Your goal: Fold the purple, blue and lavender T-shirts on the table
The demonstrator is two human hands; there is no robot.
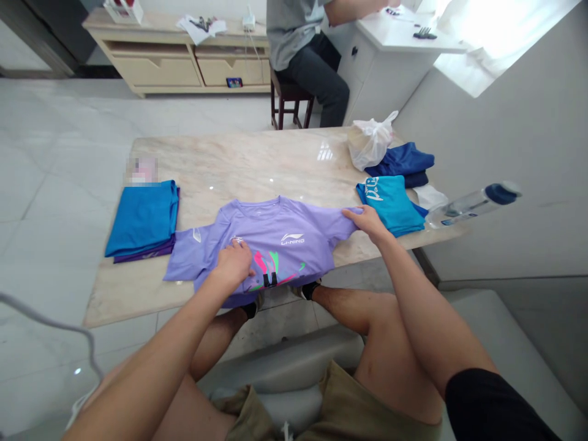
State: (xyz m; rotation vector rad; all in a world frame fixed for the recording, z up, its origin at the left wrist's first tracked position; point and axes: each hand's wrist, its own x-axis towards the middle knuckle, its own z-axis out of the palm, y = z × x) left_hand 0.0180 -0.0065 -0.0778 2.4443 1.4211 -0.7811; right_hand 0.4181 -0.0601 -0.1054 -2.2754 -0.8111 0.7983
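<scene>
A lavender Li-Ning T-shirt (pixel 275 245) lies face up on a marble table (pixel 239 165), with its printed front showing and its lower part hanging over the near edge. My left hand (pixel 234 262) presses into the shirt's lower middle, fingers curled in the fabric. My right hand (pixel 367 223) lies over the end of the shirt's right sleeve, holding it near the cloth's edge. To the left sits a folded blue stack (pixel 142 220) with purple cloth beneath. A teal shirt (pixel 390 205) lies just beyond my right hand.
A navy garment (pixel 404 160) and a white plastic bag (pixel 370 141) sit at the table's far right, near a lying water bottle (pixel 473 205). Beyond, a seated person (pixel 298 61) works at a white counter (pixel 390 30). A low cabinet (pixel 174 61) stands behind.
</scene>
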